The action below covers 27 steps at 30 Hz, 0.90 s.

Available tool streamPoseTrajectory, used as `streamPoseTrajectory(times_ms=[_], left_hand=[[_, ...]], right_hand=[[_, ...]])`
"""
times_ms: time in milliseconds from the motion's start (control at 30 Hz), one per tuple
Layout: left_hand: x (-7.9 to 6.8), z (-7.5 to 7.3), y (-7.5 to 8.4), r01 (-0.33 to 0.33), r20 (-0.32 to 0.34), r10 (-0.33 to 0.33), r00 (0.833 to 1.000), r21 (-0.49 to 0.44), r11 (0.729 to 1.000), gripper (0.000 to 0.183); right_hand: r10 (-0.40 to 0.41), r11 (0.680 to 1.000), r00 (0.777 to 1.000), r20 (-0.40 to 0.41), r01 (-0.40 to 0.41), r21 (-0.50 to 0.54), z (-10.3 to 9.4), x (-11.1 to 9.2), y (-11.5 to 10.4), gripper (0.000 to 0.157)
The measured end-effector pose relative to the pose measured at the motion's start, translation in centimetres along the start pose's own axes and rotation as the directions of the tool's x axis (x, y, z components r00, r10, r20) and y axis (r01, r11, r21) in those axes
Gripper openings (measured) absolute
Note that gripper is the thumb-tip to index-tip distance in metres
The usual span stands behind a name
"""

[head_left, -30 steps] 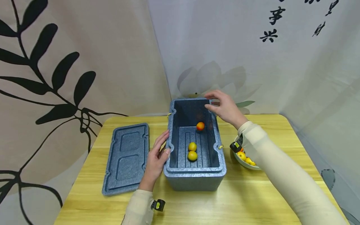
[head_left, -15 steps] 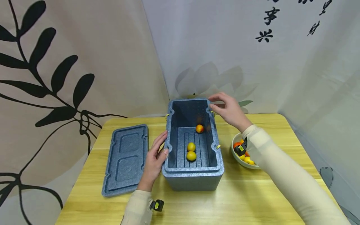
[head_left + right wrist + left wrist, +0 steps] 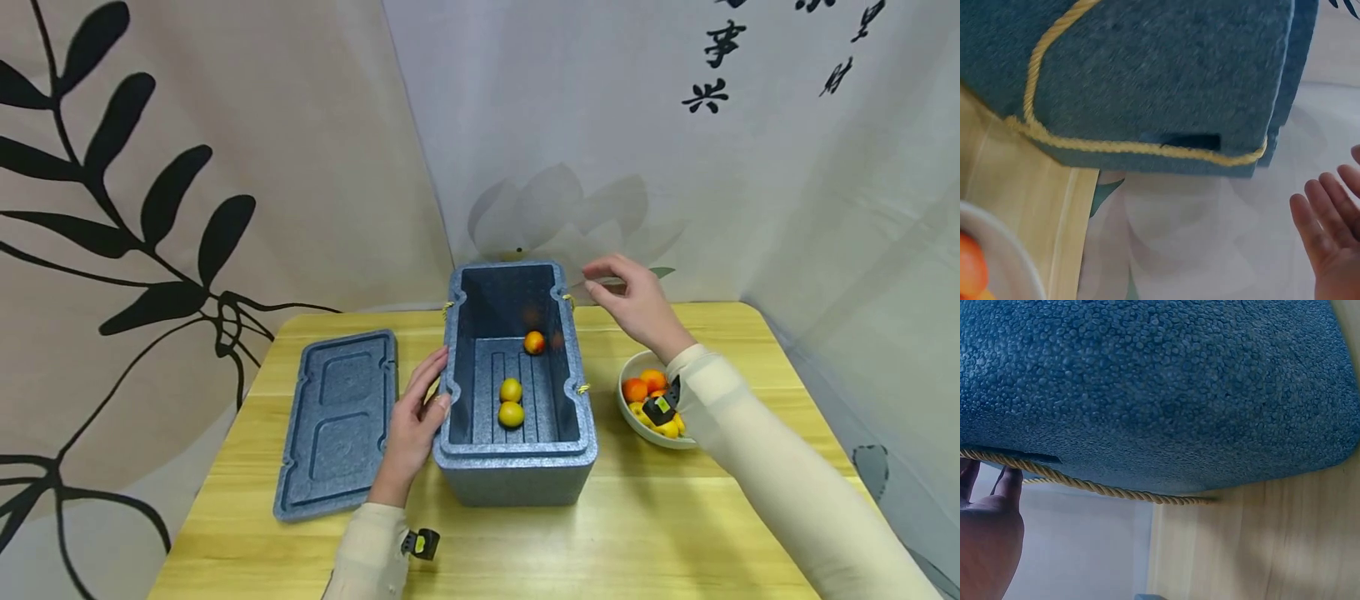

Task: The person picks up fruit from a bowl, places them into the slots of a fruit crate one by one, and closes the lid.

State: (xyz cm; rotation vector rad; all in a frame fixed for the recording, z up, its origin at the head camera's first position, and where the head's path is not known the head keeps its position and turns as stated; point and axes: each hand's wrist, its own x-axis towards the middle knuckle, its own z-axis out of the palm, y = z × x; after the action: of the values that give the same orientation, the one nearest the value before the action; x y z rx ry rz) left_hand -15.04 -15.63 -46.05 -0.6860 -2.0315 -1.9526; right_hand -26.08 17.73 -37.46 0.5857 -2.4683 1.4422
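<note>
A blue-grey foam box stands lidless on the table. On its floor lie a red-orange fruit and two yellow fruits. My left hand rests against the box's left side near the rim, fingers extended. In the left wrist view, its fingertips are right at the yellow rope that runs along that side. My right hand hovers to the right of the box's far corner with nothing in it. The right wrist view shows its fingers relaxed, apart from the box and its other rope.
The box's lid lies on the table at the left. To the right, a white bowl holds several orange and yellow fruits, partly covered by my right wrist. A printed cloth hangs behind the table.
My right hand has moved from the box's far right rim out to the right. The box shifted slightly left in view. My left hand stays at the box's side.
</note>
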Motion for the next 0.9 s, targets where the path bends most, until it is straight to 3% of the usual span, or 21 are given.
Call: streamPoseTrajectory(times_ms=[467,900], left_hand=[[0.0,0.1,-0.1,0.017,-0.006,-0.017,1.0,0.004,1.0,0.049],[0.2,0.4,1.5,0.009,-0.004,-0.009,1.0,0.013,1.0,0.048]], right_hand=[[0.1,0.993,0.994,-0.034,-0.102,-0.068,-3.1,-3.5,3.2,0.027],[0.2,0.974,0.978,-0.058,-0.205,-0.099,-4.7,-7.4,6.2,0.031]])
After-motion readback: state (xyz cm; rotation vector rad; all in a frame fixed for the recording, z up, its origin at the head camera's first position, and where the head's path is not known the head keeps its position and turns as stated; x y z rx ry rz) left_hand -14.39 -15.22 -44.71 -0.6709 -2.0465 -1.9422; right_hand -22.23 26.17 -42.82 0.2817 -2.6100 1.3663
